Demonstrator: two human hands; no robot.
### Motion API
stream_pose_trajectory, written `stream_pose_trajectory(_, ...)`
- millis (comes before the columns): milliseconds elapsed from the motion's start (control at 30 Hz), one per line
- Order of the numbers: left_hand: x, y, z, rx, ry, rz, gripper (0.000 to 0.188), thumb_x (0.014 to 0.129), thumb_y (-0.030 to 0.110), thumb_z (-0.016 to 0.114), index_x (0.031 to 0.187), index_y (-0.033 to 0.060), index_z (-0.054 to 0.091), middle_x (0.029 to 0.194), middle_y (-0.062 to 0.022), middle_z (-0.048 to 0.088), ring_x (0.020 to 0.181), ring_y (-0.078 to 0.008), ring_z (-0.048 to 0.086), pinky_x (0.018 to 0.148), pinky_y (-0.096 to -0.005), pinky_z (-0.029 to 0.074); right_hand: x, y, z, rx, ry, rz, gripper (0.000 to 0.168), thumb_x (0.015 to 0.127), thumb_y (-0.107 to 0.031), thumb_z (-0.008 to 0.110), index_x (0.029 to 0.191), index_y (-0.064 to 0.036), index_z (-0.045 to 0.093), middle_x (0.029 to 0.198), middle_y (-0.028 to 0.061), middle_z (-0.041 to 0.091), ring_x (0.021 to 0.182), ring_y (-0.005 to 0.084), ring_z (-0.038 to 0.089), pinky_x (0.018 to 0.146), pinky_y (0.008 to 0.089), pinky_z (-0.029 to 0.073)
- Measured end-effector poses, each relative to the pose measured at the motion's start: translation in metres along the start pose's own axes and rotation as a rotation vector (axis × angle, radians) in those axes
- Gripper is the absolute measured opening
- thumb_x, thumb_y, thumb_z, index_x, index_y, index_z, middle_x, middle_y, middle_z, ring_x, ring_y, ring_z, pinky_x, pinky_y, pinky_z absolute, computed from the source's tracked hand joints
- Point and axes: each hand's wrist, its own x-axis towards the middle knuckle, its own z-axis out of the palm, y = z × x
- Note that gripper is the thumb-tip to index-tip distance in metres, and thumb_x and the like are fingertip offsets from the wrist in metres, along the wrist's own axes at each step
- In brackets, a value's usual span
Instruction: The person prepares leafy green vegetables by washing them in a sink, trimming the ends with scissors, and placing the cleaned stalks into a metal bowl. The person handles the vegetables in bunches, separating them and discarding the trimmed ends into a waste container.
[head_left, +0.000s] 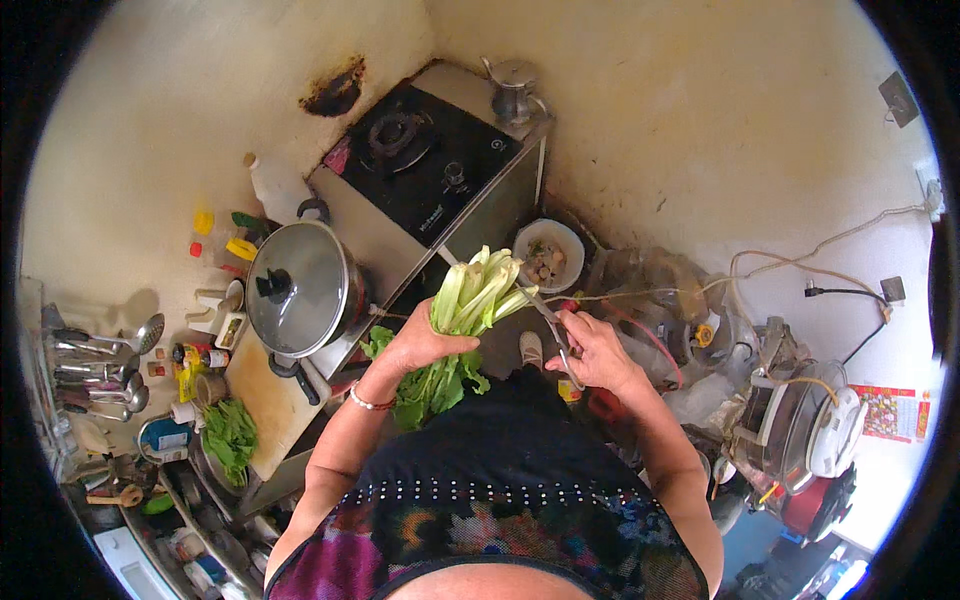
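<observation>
My left hand (431, 339) is closed around a bunch of leafy greens (480, 292), its pale cut stems pointing up and away and its leaves hanging below my wrist. In my right hand (596, 351) is a pair of metal scissors (556, 330), their blades at the stem ends on the bunch's right side. Whether the blades are closed on a stem I cannot tell. Beyond the stems, lower down, stands a white bin (576, 247) with food scraps inside. More leafy greens (231, 442) lie in a metal bowl at the left.
A lidded pot (296, 289) stands on the left counter beside a cutting board (259, 397) and a black-handled knife (307, 384). Past it are a gas hob (427, 157) and a metal kettle (514, 94). Cords, plastic bags (705, 394) and a countertop oven (795, 427) are at the right.
</observation>
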Motion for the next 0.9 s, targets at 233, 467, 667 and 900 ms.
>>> stream_pose_trajectory(233, 0.059, 0.011, 0.028, 0.034, -0.003, -0.038, 0.048, 0.063, 0.006, 0.075, 0.107, -0.0021, 0.056, 0.098, -0.0037, 0.061, 0.089, -0.0107, 0.054, 0.083, -0.0263, 0.043, 0.006, 0.065, -0.028, -0.007, 0.129, -0.094, 0.058, 0.062, -0.033, 0.078, 0.102, -0.001, 0.05, 0.065, 0.0099, 0.047, 0.056, 0.0281, 0.047, 0.051, 0.0331, 0.041)
stream_pose_trajectory(467, 0.099, 0.017, 0.039, 0.111, -0.022, -0.08, 0.047, 0.063, 0.006, 0.076, 0.106, -0.0028, 0.056, 0.098, -0.0034, 0.061, 0.09, -0.0106, 0.053, 0.083, -0.0264, 0.043, 0.018, 0.099, -0.062, 0.261, 0.002, 0.065, 0.062, 0.066, -0.039, 0.076, 0.106, 0.001, 0.05, 0.067, 0.0061, 0.043, 0.058, 0.0187, 0.043, 0.053, 0.0307, 0.039)
stream_pose_trajectory(667, 0.109, 0.03, 0.048, 0.174, -0.066, -0.102, 0.049, 0.064, 0.007, 0.076, 0.107, -0.0026, 0.055, 0.1, -0.0034, 0.06, 0.09, -0.0105, 0.053, 0.085, -0.0264, 0.042, 0.033, 0.109, -0.078, 0.31, -0.1, -0.012, 0.065, 0.064, -0.041, 0.075, 0.107, 0.001, 0.049, 0.081, 0.0151, 0.052, 0.072, 0.0292, 0.054, 0.062, 0.0359, 0.045)
stream_pose_trajectory(900, 0.112, 0.042, 0.049, 0.259, -0.153, -0.12, 0.05, 0.064, 0.006, 0.075, 0.109, -0.0009, 0.055, 0.1, -0.0017, 0.06, 0.091, -0.0092, 0.052, 0.086, -0.0259, 0.041, 0.037, 0.105, -0.077, 0.197, -0.124, 0.004, 0.066, 0.066, -0.04, 0.074, 0.107, 0.004, 0.048, 0.085, 0.019, 0.054, 0.079, 0.0355, 0.055, 0.068, 0.0392, 0.046)
